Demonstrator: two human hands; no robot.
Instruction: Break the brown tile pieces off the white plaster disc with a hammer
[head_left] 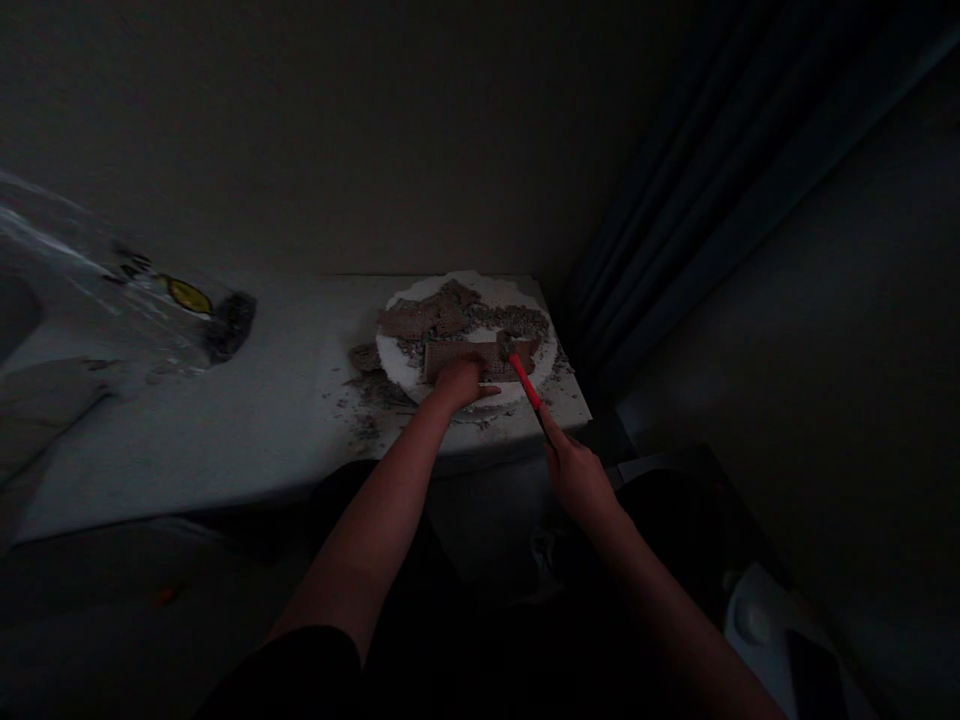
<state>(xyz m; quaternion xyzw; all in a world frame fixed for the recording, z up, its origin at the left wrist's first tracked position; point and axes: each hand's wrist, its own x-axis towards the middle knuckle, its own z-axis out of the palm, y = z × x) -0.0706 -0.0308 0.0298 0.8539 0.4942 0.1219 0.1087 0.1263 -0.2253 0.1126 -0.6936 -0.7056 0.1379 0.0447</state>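
Note:
My left hand point(460, 382) presses down on a flat brown slab point(442, 357) with a fine grid texture. Its fingers lie on top, and the thumb stretches out past the near edge. My right hand point(576, 468) is wrapped round the red-and-black handle of a hammer point(525, 380). The hammer's dark head rests on or just above the slab's right part; I cannot tell which. Under the slab is a round white board point(517, 400) with an uneven rim. Larger broken brown pieces point(427, 315) and grey-brown crumbs point(510, 318) cover its far half.
The pale table point(277, 400) carries scattered bits and a brown fragment point(366, 358) left of the board. A clear plastic bag point(135, 290) with dark contents stands at the left. A wall rises behind, and a dark curtain point(675, 180) hangs at the right.

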